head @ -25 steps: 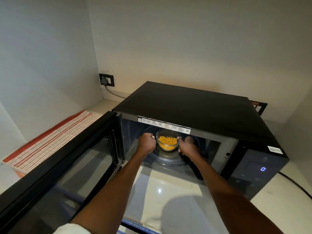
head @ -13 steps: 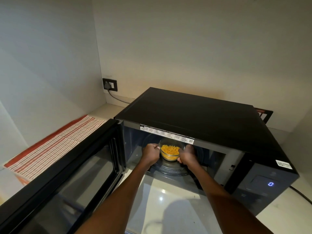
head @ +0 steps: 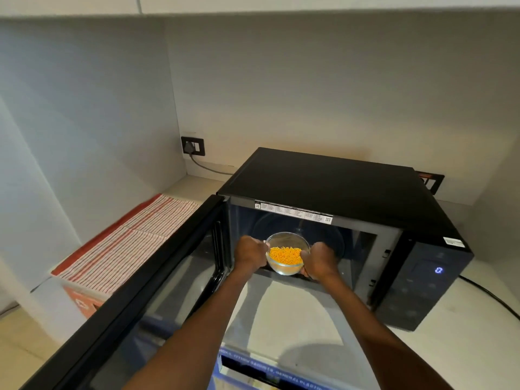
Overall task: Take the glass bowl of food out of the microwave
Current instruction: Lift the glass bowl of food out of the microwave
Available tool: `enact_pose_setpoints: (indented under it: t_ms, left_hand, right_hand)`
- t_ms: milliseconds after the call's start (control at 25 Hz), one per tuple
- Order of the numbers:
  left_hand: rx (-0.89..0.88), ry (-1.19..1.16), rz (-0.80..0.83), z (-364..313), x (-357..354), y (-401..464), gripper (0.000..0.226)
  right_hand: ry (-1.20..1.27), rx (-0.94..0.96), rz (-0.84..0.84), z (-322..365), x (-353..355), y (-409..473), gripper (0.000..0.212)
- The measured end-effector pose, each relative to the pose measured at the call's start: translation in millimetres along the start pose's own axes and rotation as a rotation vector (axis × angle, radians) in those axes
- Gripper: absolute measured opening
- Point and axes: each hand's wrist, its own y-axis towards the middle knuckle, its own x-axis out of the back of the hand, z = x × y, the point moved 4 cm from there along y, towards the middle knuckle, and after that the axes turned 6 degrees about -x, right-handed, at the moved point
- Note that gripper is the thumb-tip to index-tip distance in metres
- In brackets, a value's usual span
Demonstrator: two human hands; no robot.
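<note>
Glass bowl of yellow food, clasped between left hand and right hand at microwave front edge: keep level, draw straight out.

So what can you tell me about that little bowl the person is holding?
The glass bowl is small, round and clear, roughly half filled with thin orange-yellow strands of food. It sits upright and level at the mouth of the open microwave, held between the left hand and right hand, one on each side. Whether its base rests on anything is unclear.
</note>
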Motion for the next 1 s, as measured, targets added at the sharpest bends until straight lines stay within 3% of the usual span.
enact_pose_setpoints:
  t_ms: [80, 360, 720, 1000]
  left_hand:
    - [0.005, 0.048, 0.003, -6.4, 18.9, -16.0, 0.019]
    - [-0.098, 0.182, 0.015, -32.9, 69.3, -74.5, 0.006]
    - [-0.219, 0.284, -0.031, -64.9, 123.4, -129.9, 0.018]
    - [-0.248, 0.17, 0.051, -103.8, 160.9, -143.5, 0.019]
  right_hand:
    - [0.02, -0.007, 0.004, 5.1, 1.3, -25.5, 0.022]
    - [0.092, -0.02, -0.001, 23.4, 22.0, -105.3, 0.019]
    - [0.057, 0.028, -0.09, 62.3, 55.8, -182.2, 0.019]
    - [0.1, 0.089, -0.071, 92.7, 81.4, -205.7, 0.033]
